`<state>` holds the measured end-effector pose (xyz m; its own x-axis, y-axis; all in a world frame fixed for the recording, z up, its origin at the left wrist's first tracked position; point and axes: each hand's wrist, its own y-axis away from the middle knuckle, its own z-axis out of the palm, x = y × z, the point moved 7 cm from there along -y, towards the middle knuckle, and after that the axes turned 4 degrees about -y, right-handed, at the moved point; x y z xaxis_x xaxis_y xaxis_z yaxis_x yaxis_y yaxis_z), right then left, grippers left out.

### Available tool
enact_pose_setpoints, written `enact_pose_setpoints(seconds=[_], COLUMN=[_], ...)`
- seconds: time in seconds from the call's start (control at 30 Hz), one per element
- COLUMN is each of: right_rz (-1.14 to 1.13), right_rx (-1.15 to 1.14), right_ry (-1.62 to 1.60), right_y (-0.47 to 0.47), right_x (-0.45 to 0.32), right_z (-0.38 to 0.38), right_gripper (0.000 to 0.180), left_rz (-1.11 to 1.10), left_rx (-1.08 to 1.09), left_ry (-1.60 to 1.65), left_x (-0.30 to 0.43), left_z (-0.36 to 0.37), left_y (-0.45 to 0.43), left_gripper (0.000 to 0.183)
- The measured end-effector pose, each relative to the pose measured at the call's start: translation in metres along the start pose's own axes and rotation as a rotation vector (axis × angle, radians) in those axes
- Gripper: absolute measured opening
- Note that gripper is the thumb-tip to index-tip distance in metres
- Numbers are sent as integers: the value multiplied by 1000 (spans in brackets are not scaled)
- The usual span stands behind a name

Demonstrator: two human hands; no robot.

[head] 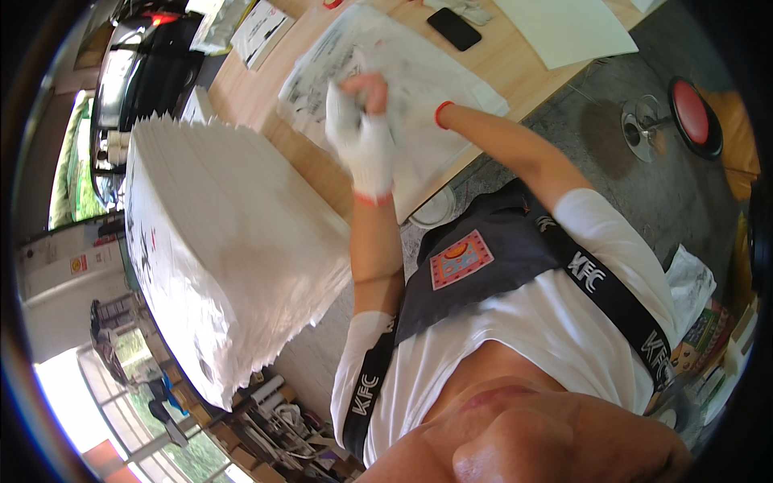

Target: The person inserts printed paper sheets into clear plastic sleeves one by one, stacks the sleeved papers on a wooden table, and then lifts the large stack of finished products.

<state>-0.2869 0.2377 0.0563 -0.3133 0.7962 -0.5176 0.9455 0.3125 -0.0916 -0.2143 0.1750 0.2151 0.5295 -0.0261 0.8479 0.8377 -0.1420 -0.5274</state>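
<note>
My left hand (368, 148), in a white knit glove with a red cuff, is raised over a white plastic-wrapped package (344, 54) with dark print on a wooden table. My right hand (416, 118), also white-gloved with a red cuff, reaches in from the right and blends with the white plastic. The hands are close together or touching. Bare fingertips show at the top of the left glove, but motion blur hides which hand they belong to. Whether either hand grips the plastic cannot be told.
A tall stack of white sheets in plastic (241, 211) stands left of the wooden table (513, 78). On the table lie a black phone (454, 29), a white board (574, 33) and a printed white pack (263, 33). A red-seated stool (691, 115) is at right.
</note>
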Motion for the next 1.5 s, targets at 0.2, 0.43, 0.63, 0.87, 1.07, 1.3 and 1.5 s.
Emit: enact_pose_setpoints(seconds=[0.2, 0.43, 0.63, 0.87, 1.07, 1.3, 1.5], right_rz=[-219, 915, 797, 637, 558, 596, 473], right_rx=[-290, 710, 1155, 1123, 838, 603, 517], right_ry=[-276, -505, -1153, -1706, -1929, -727, -1711], right_y=[54, 217, 236, 192, 253, 316, 299], right_x=[16, 316, 504, 436, 264, 236, 350], right_z=[13, -114, -108, -90, -54, -126, -58], right_gripper=[28, 61, 55, 29, 39, 59, 45], left_rz=[-116, -459, -693, -642, -1316, -1177, -752], left_rx=[-542, -577, -803, -979, -386, -615, -822], left_ry=[-816, -568, -234, -270, 453, 135, -207], left_x=[-44, -228, -234, -245, -254, -226, -202], left_z=[75, 17, 105, 200, 205, 151, 132], left_y=[66, 86, 65, 50, 45, 46, 39], left_gripper=[26, 32, 29, 35, 29, 23, 47])
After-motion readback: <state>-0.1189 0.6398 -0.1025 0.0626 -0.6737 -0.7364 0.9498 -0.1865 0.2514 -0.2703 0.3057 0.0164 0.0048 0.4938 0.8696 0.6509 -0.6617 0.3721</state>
